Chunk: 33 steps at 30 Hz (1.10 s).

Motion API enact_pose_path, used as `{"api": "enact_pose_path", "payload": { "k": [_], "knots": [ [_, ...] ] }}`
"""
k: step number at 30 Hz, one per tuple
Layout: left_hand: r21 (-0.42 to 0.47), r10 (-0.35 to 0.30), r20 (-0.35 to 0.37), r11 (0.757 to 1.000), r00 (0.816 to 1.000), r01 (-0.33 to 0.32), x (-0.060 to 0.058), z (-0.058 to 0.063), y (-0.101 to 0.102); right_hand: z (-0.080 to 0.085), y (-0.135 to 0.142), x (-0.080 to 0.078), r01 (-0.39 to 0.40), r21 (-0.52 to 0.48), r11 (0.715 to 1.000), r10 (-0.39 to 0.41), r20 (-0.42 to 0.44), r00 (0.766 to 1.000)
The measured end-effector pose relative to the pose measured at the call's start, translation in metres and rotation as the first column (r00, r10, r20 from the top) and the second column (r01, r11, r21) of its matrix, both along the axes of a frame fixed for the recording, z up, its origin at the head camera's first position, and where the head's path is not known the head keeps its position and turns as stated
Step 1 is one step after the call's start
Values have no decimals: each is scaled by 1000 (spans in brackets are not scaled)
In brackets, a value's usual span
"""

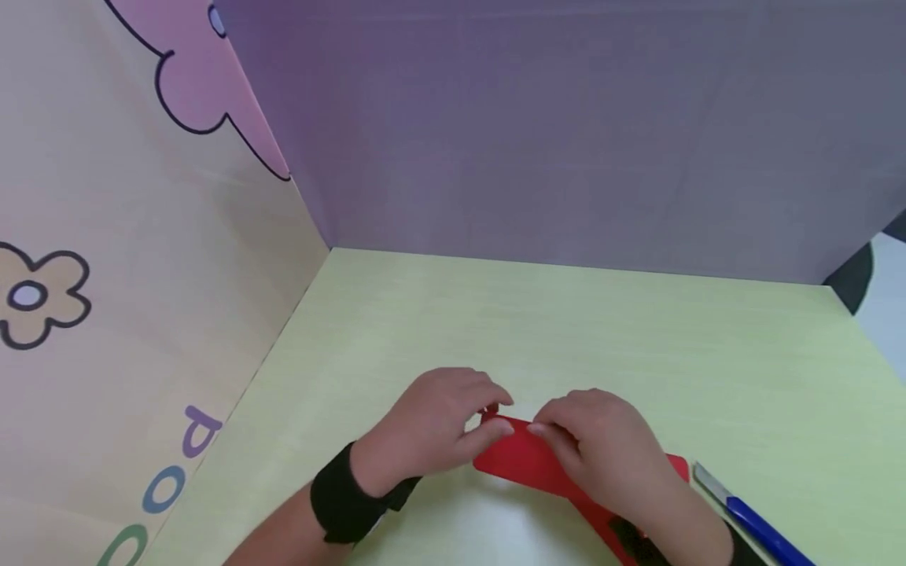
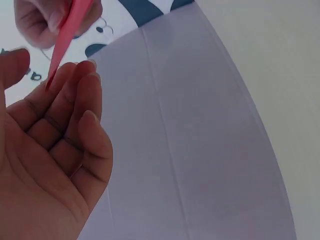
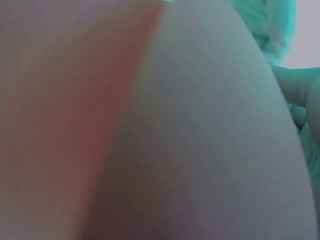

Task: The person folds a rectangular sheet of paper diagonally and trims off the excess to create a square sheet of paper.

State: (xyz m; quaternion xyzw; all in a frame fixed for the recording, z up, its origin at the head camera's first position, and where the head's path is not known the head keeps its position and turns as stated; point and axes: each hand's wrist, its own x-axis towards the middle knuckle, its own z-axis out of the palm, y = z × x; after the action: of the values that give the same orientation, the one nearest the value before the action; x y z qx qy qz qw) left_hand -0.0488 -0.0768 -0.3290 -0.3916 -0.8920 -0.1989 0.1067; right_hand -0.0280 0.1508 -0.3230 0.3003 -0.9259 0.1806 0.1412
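A flat red piece [image 1: 520,460], like stiff paper or card, lies under my right hand in the head view, part of it running down toward the near edge. My right hand [image 1: 609,448] pinches its upper edge between thumb and fingers. Beside its left end is my left hand [image 1: 446,417], fingers loosely bent and thumb apart from them. The left wrist view has the red piece [image 2: 70,37] edge-on, its tip reaching between my left thumb and fingers without being gripped. A small dark red bit [image 1: 488,410] shows by the left fingertips. A blurred surface fills most of the right wrist view.
A utility knife [image 1: 760,523] with a blue handle lies on the pale green table [image 1: 602,330], right of my right hand. A purple-grey panel [image 1: 566,141] stands along the back. On the left rises a printed panel [image 1: 177,259] with a flower and letters.
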Motion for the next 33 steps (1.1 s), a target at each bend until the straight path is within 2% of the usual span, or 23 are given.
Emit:
{"api": "enact_pose_path", "payload": {
  "k": [4,8,11,17,25,29,33],
  "knots": [
    [33,-55,-55,998,997,57,0,-5,5,-4,-5,1,-20,-5,1000,20,-11,1000],
    [67,-35,-100,997,994,41,-1,-6,3,-4,-5,1,16,0,1000,-16,19,1000],
    [72,-30,-97,997,995,37,-1,-6,3,-3,-5,0,23,16,1000,-24,40,999],
    [46,-73,-83,996,994,77,0,-6,6,-7,-7,0,-36,8,999,36,25,999],
    [-2,-5,-93,1000,996,5,-2,-2,-1,-6,-5,-1,7,46,999,-10,56,998],
    [-26,-21,-95,999,995,19,-1,0,0,-7,-8,-1,-1,65,998,-4,62,998],
    [-33,-28,-98,999,995,25,-1,1,-1,-7,-8,-1,23,76,997,-29,87,996]
  ]
}}
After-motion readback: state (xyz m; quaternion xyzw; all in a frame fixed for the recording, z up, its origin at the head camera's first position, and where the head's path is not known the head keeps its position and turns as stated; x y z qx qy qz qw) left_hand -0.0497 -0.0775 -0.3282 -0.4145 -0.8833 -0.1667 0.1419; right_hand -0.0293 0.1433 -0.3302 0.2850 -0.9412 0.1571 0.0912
